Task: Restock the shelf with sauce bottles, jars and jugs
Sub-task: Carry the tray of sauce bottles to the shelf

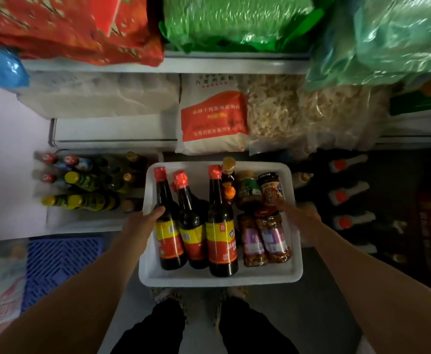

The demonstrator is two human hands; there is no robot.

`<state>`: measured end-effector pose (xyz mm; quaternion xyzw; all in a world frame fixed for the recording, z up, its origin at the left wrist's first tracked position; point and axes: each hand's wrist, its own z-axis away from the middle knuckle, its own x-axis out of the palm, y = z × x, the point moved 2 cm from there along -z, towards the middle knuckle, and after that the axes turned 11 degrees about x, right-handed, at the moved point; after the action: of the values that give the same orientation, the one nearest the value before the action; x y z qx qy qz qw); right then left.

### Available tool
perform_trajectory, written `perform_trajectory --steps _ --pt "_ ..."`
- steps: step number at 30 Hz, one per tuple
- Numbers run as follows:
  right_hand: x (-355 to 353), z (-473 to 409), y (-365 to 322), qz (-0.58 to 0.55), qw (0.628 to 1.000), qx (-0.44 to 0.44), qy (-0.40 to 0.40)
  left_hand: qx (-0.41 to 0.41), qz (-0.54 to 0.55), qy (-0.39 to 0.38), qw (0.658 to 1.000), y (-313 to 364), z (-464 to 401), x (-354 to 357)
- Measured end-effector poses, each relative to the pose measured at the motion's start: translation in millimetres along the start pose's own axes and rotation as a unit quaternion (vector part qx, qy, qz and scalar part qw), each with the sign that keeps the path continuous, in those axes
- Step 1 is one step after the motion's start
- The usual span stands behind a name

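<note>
The white tray point(219, 279) sits on the floor below the shelf point(107, 144), holding soy bottles on its left side and jars on its right. The left hand point(143, 221) has its grip curled on the leftmost bottle point(169, 231); the right hand point(301, 215) reaches, fingers straight, toward a jar point(270, 190). Best to close fully round the bottle's body, then lift straight up, clear of its neighbour.

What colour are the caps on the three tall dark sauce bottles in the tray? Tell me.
Red, on all three sauce bottles in the white tray; the head view shows it.
</note>
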<state>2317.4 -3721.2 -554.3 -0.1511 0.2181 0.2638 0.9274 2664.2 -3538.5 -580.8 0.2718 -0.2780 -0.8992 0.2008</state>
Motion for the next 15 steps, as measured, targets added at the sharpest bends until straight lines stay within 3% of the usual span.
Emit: perform_trajectory --steps 15 --pt "55 -146 -33 -0.002 0.997 -0.078 0.015 0.046 0.004 0.025 0.999 -45 -118 77"
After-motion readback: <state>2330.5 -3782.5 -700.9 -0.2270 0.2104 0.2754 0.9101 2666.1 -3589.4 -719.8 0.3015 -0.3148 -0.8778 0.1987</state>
